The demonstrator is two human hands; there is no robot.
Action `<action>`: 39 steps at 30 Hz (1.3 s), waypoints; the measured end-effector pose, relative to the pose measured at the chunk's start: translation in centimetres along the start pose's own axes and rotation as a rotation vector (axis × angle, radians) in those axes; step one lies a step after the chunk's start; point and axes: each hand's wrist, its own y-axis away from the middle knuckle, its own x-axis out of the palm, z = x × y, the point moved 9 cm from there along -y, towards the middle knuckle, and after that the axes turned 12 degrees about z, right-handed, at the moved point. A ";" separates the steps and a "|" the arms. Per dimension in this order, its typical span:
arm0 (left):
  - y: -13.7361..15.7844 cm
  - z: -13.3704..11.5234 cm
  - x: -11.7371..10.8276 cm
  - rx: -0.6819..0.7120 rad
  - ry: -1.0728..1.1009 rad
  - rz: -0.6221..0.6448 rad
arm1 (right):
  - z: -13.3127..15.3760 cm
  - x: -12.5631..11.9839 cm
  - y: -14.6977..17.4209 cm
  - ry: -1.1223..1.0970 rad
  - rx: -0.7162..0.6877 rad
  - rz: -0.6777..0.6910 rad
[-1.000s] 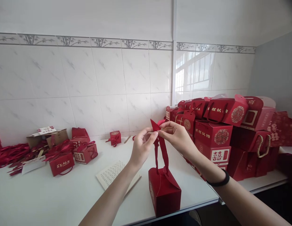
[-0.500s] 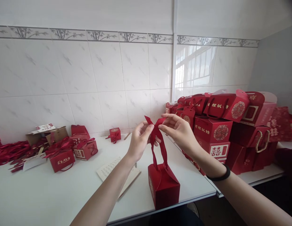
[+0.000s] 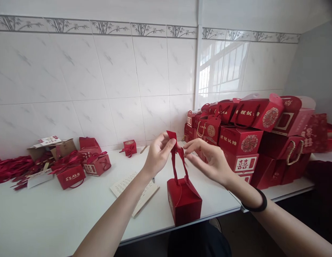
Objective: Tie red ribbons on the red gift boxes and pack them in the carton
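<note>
A red gift box point(image 3: 184, 203) sits near the front edge of the table, with a red ribbon point(image 3: 174, 164) rising from its top in two strands. My left hand point(image 3: 160, 150) pinches the ribbon where the strands meet above the box, and one pointed tail sticks up over the thumb. To the right of that spot, my right hand point(image 3: 208, 157) has its thumb and fingers apart beside the right strand. Whether its fingertips touch the ribbon I cannot tell.
An open notebook point(image 3: 144, 203) lies left of the box. Small red boxes point(image 3: 70, 176) and a heap of red ribbons point(image 3: 14, 167) are at the left. A small red box point(image 3: 129, 147) stands by the wall. Stacked red boxes point(image 3: 242, 142) fill the right side.
My right hand has let go of the ribbon and moved slightly right and down, its fingers parting. My left hand keeps its pinch. The view has tilted down a little.
</note>
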 end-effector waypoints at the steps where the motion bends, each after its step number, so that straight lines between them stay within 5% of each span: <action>1: 0.1 -0.3 0.2 0.013 -0.055 0.015 | -1.0 -0.4 0.0 -0.076 0.087 -0.039; 8: 0.1 -2.0 1.2 0.084 -0.322 0.131 | -3.3 2.4 -0.6 -0.567 0.331 0.194; 15: 0.7 -4.2 2.3 0.242 -0.611 0.235 | -3.2 1.5 -0.3 -0.077 0.360 0.068; 19: 1.9 -5.1 3.0 0.484 -0.764 0.185 | -2.6 1.7 -0.1 -0.063 0.345 0.031; 23: 3.0 -4.6 3.9 0.674 -0.884 0.224 | -2.6 2.0 -0.1 -0.342 0.350 0.048; 27: 2.9 -3.5 4.2 0.639 -0.935 0.298 | -3.9 2.6 0.3 -0.842 0.487 -0.015; 33: 2.9 -3.6 4.2 0.622 -0.849 0.335 | -4.9 3.4 0.3 -1.075 0.596 -0.154; 36: 3.4 -3.4 3.2 0.565 -0.670 0.187 | -5.7 2.2 0.5 -1.056 0.557 -0.298; 39: 5.4 -2.3 0.6 0.440 -0.417 -0.246 | -6.7 -0.2 2.2 -0.933 0.497 -0.522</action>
